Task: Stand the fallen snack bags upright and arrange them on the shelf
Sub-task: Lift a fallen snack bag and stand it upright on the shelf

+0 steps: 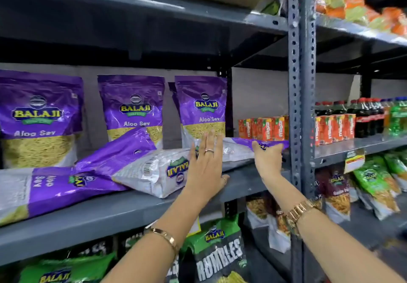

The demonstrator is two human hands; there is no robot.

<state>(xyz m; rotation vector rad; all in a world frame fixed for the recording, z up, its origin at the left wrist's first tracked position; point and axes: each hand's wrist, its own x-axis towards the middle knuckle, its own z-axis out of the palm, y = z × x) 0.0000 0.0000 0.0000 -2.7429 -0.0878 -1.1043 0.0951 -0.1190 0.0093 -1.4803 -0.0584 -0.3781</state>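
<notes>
Three purple Aloo Sev bags stand upright at the back of the grey shelf (pixel 110 214): left (pixel 39 117), middle (pixel 132 106), right (pixel 201 106). Several more lie fallen in front. One lies flat at the left (pixel 55 186), another leans across the middle (pixel 136 166), and a third lies at the right end (pixel 237 150). My left hand (pixel 204 164) rests flat, fingers spread, against the left part of that right-end bag. My right hand (pixel 266 157) grips its purple top edge near the upright post.
A perforated grey post (pixel 300 106) stands just right of my right hand. Beyond it are orange juice cartons (pixel 264 127) and dark soda bottles (pixel 365 117). Green and dark snack bags (pixel 220 252) fill the shelf below. The shelf above carries a box and orange packs.
</notes>
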